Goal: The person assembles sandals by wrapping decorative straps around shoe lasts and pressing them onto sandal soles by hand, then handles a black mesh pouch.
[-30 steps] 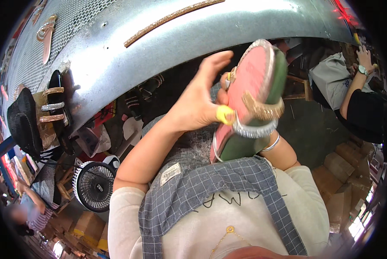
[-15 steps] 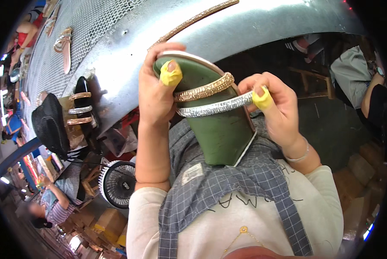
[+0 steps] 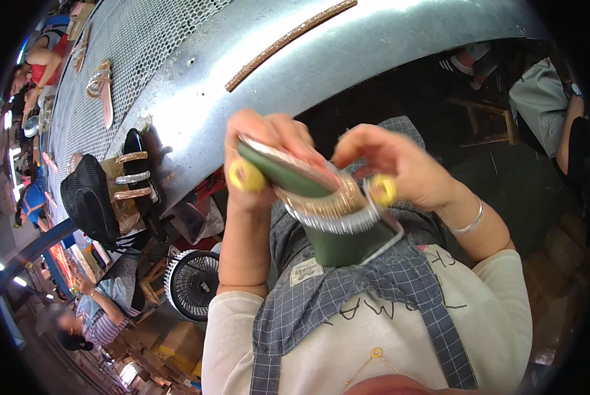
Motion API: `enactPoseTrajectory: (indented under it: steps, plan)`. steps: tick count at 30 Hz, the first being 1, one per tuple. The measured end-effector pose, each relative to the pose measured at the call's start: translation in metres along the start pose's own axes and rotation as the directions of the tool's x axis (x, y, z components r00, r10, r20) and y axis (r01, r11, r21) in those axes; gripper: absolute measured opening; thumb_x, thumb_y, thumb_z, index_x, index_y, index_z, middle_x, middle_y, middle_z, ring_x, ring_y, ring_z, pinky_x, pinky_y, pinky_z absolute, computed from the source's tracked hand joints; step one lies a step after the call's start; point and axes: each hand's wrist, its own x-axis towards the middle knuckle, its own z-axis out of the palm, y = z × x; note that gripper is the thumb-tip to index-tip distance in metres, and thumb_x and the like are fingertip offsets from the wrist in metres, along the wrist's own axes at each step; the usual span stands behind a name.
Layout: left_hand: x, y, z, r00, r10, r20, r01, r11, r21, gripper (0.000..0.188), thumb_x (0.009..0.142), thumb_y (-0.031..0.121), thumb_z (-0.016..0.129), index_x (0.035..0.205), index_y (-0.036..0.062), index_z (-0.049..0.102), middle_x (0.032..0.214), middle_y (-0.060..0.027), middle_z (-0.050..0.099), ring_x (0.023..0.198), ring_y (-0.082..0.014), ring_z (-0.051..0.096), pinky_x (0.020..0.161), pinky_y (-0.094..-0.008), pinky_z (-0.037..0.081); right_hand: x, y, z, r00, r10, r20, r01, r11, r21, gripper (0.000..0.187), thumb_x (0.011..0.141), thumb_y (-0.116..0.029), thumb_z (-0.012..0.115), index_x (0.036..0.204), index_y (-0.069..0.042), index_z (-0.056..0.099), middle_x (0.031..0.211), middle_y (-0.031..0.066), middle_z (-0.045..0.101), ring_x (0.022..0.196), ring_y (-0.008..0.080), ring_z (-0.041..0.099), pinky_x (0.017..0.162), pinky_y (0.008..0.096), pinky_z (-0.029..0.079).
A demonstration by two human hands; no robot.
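Note:
My left hand [image 3: 255, 141] is wrapped round the toe end of a green shoe last [image 3: 337, 249] with a pale sole on its upper side. The heel end of the last rests against my checked apron. Two glittery straps cross the last, a gold strap [image 3: 337, 203] and a silver strap [image 3: 331, 221], both blurred by motion. My right hand [image 3: 413, 168] is beside the strap ends, its fingers curved and apart from the thumb. That thumb is close to the silver strap's end; whether it touches is unclear. Each thumb wears a yellow finger cover.
A loose glittery brown-gold strip [image 3: 291, 45] lies on the metal table [image 3: 347, 72]. At the left are a finished sandal [image 3: 104, 99], a black mesh hat [image 3: 87, 201] and a black piece with three glittery straps [image 3: 133, 176]. A fan [image 3: 193, 284] stands below; other people sit around.
The last has tilted and come down toward my lap. My right fingers have opened away from the silver strap's end, which they were pinching. My left hand keeps its hold.

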Motion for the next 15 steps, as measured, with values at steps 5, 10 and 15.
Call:
enactPoseTrajectory:
  steps: [5,10,15]
  plan:
    - [0.019,-0.009,0.027,0.952,-0.096,0.290,0.129,0.987,-0.096,0.038,0.070,0.033,0.077,0.079,-0.0002,0.060,0.078,-0.0199,0.064,0.070,-0.0273,0.064,0.062,-0.0325,0.050,-0.020,0.018,0.010,0.851,0.354,0.387,-0.455,0.866,0.208,0.091,0.056,-0.038,0.086,0.124,0.001,0.039,0.112,0.0073,0.052,0.102,0.0117,0.050,0.090,0.0278,0.042]
    - [0.018,0.000,0.037,0.949,-0.259,-0.177,0.300,0.914,0.273,0.038,0.073,0.030,0.076,0.088,0.0015,0.057,0.076,-0.0069,0.060,0.073,-0.0131,0.060,0.066,-0.0250,0.048,-0.025,0.011,0.002,0.933,0.353,0.068,-0.354,0.869,0.345,0.069,0.082,-0.045,0.063,0.129,-0.002,0.038,0.121,0.0079,0.052,0.110,0.0146,0.050,0.096,0.0304,0.041]
    - [0.057,-0.012,0.031,0.917,-0.091,-0.389,0.400,0.192,0.896,0.028,0.088,0.026,0.058,0.097,-0.0006,0.058,0.075,-0.0045,0.059,0.069,-0.0114,0.053,0.067,-0.0258,0.044,-0.030,0.047,-0.013,0.961,-0.058,-0.270,0.106,0.980,0.166,0.062,0.090,-0.049,0.045,0.126,0.001,0.041,0.115,0.0102,0.055,0.104,0.0161,0.056,0.089,0.0294,0.046]
